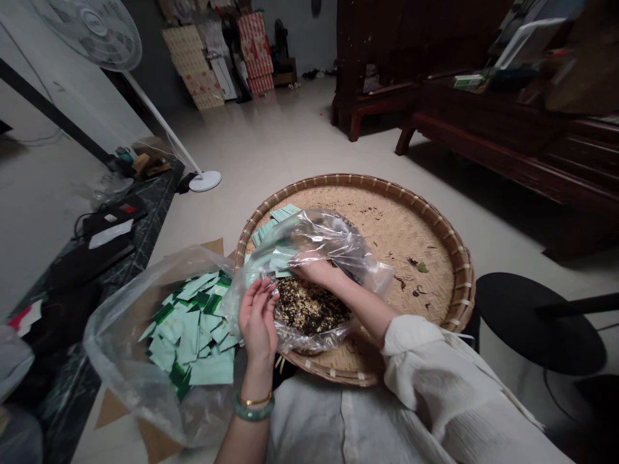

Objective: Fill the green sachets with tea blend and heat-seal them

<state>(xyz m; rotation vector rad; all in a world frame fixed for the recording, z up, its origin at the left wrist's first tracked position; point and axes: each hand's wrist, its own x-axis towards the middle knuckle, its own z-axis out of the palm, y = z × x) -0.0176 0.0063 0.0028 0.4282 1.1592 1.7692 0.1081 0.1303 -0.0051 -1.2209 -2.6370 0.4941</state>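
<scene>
A clear plastic bag (pixel 333 225) lies in a round woven bamboo tray (pixel 406 219). Inside the bag is a heap of dark and pale dried bits (pixel 309 306). My right hand (pixel 314 267) reaches into the bag, its fingers blurred behind the plastic beside pale green packets (pixel 280 261). At the bag's left edge is my left hand (pixel 258 316), palm turned up, its fingers loosely bent and apart, close against the plastic. More pale green packets (pixel 275 222) stand in a row at the tray's left rim.
A large plastic bag (pixel 120 348) full of green packets (pixel 193 335) sits left of the tray on cardboard. A standing fan (pixel 206 181) rises beyond it. Dark wooden furniture (pixel 464 122) is at the right, near a round black base (pixel 536 328). A marble ledge (pixel 159 206) runs along the left.
</scene>
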